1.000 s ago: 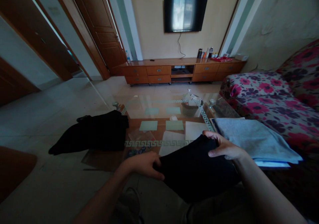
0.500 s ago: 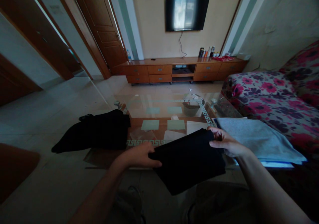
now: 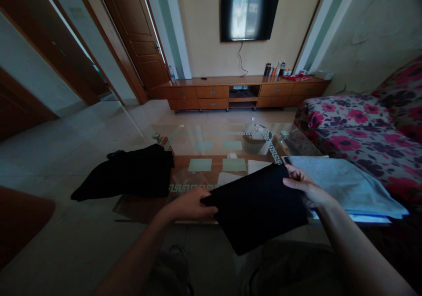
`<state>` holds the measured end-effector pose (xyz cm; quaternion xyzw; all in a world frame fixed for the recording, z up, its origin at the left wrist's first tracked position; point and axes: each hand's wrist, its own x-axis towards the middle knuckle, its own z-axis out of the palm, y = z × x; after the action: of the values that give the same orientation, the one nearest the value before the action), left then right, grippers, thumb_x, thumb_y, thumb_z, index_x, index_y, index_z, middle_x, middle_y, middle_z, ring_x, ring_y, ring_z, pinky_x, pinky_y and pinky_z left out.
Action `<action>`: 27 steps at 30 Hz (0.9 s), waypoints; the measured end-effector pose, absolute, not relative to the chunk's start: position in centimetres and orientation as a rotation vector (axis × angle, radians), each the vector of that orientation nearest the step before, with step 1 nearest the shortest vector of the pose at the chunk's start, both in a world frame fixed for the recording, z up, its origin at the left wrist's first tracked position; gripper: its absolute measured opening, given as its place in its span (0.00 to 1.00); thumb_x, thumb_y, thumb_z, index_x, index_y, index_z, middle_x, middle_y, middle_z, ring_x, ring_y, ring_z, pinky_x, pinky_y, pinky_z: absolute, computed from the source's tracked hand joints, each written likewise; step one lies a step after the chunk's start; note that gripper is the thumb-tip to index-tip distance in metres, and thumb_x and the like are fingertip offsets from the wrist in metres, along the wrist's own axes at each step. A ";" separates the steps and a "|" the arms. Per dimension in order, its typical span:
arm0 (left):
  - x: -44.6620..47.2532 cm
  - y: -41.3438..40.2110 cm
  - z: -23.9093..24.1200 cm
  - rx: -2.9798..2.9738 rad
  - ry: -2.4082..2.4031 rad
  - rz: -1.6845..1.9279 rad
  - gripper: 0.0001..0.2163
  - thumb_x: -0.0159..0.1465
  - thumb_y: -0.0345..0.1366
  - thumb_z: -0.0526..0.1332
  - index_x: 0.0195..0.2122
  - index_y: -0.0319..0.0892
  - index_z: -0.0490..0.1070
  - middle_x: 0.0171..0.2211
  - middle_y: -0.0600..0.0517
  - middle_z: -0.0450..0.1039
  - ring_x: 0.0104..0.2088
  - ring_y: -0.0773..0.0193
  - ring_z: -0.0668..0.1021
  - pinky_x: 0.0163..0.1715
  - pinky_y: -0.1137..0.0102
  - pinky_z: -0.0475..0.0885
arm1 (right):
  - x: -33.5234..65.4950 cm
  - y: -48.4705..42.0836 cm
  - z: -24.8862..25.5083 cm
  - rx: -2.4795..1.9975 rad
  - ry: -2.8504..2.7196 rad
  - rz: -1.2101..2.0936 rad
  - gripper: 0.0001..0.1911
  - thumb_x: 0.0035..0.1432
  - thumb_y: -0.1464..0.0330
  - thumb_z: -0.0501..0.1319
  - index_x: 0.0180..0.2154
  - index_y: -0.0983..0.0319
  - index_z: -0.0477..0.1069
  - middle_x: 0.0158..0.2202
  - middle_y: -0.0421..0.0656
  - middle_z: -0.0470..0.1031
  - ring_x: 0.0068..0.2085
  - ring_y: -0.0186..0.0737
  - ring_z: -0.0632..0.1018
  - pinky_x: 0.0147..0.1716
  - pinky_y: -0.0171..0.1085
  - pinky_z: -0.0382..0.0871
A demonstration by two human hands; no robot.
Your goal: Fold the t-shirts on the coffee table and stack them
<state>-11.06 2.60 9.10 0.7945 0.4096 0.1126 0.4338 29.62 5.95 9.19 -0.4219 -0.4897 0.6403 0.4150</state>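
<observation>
A folded black cloth (image 3: 260, 208) is stretched between both my hands, partly over the near edge of the glass coffee table (image 3: 214, 146). My left hand (image 3: 191, 203) pinches its left corner. My right hand (image 3: 301, 184) grips its upper right corner, fingers curled over the edge. Just right of that hand lies a folded grey garment (image 3: 343, 184) on the table's right end. A second black garment (image 3: 132, 173) lies crumpled on the table's left end.
Papers (image 3: 237, 175) and a small bowl (image 3: 253, 143) sit on the glass table. A floral sofa (image 3: 362, 129) runs along the right. A wooden TV cabinet (image 3: 244, 93) and wall TV (image 3: 249, 16) are at the far wall, doors at left.
Both hands have lifted the black cloth up and forward, from my lap toward the table edge. It now looks flatter and more spread out.
</observation>
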 end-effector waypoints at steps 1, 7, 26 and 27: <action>-11.2 2.9 9.5 1.900 1.036 0.425 0.14 0.63 0.47 0.64 0.32 0.40 0.75 0.31 0.52 0.75 0.33 0.63 0.76 0.34 0.71 0.68 | 29.5 6.0 9.4 -1.038 -1.192 1.611 0.21 0.50 0.63 0.76 0.45 0.56 0.74 0.37 0.39 0.82 0.33 0.38 0.82 0.34 0.34 0.78; -10.1 3.5 9.6 1.167 1.032 1.147 0.30 0.59 0.45 0.71 0.61 0.47 0.64 0.43 0.49 0.79 0.40 0.61 0.80 0.43 0.67 0.74 | 29.0 6.1 9.8 -0.961 -1.107 1.624 0.17 0.53 0.63 0.74 0.43 0.56 0.75 0.36 0.39 0.83 0.32 0.37 0.82 0.33 0.33 0.77; -11.6 4.5 10.7 2.245 1.163 1.098 0.08 0.65 0.29 0.59 0.44 0.44 0.74 0.48 0.47 0.73 0.51 0.59 0.75 0.54 0.62 0.69 | 26.8 6.8 9.9 -1.062 -1.981 0.760 0.18 0.51 0.75 0.61 0.44 0.56 0.67 0.50 0.45 0.73 0.53 0.48 0.73 0.54 0.46 0.67; -11.6 4.2 9.4 2.313 1.155 0.911 0.08 0.63 0.27 0.58 0.41 0.44 0.73 0.47 0.48 0.72 0.49 0.60 0.75 0.51 0.64 0.69 | 27.0 6.7 8.8 -1.131 -2.113 0.716 0.19 0.47 0.77 0.60 0.42 0.57 0.67 0.49 0.45 0.72 0.52 0.48 0.73 0.53 0.46 0.66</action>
<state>-11.56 4.19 9.38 0.8270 0.4128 0.3256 0.1988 27.04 6.75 8.76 -0.4293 -0.8018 0.2716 0.3147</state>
